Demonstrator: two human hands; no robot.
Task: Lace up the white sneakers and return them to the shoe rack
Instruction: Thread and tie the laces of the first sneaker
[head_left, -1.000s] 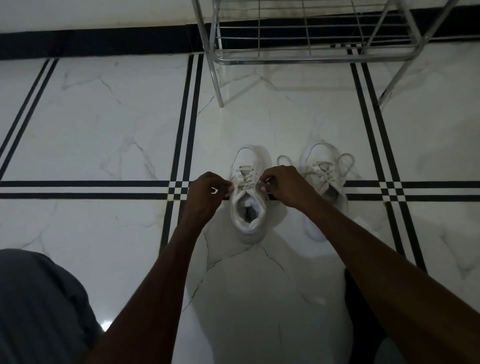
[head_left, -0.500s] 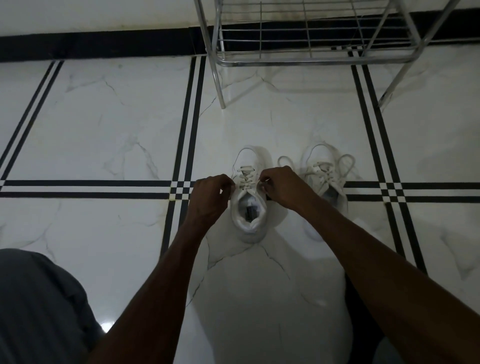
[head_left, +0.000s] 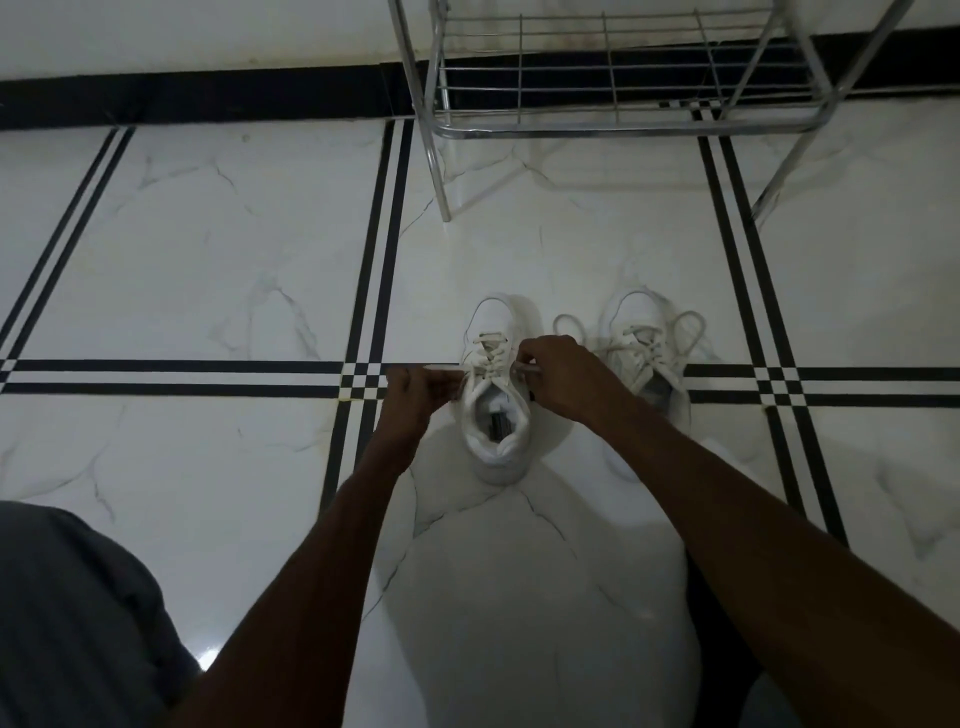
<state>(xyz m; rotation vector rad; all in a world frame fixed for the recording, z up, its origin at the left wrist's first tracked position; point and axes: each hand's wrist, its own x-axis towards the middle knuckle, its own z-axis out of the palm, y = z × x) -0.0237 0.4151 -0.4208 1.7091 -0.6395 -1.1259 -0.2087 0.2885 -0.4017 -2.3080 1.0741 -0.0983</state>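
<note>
Left hand (head_left: 415, 397), right hand (head_left: 563, 382) pinching sneaker (head_left: 493, 410) laces.

White sneakers (head_left: 493, 395) upright on floor (toes toward shoe rack (head_left: 613, 124)).

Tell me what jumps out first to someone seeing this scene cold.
Two hands, left hand and right hand, pinch the lace ends of a white sneaker standing mid-floor. A second white sneaker stands to its right, its lace loops splayed out. Beyond them, a chrome shoe rack stands against the wall on the black-striped marble floor.
</note>
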